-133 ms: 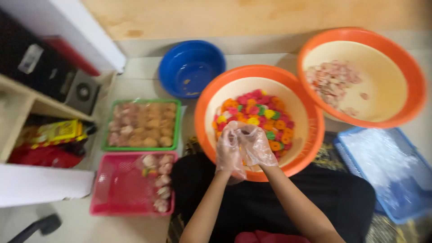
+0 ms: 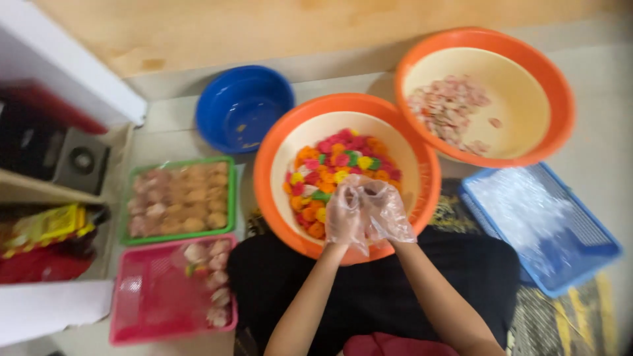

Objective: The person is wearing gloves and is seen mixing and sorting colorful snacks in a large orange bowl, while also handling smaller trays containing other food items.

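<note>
- My left hand [image 2: 345, 221] and right hand [image 2: 386, 212], both in thin clear gloves, met over the near rim of the orange basin [image 2: 277, 142]; fingers curled together, though I couldn't tell what they pinched.
- That basin held the bright mixed candies [image 2: 333, 161].
- Tight quarters: a second orange basin [image 2: 554, 86] of pale pink pieces [image 2: 445, 105] touched it on the right, a blue bowl [image 2: 231, 105] on the left.
- A green basket [image 2: 231, 191] and a pink basket [image 2: 142, 296] held wrapped bundles; a blue basket [image 2: 593, 244] held clear wrappers.
</note>
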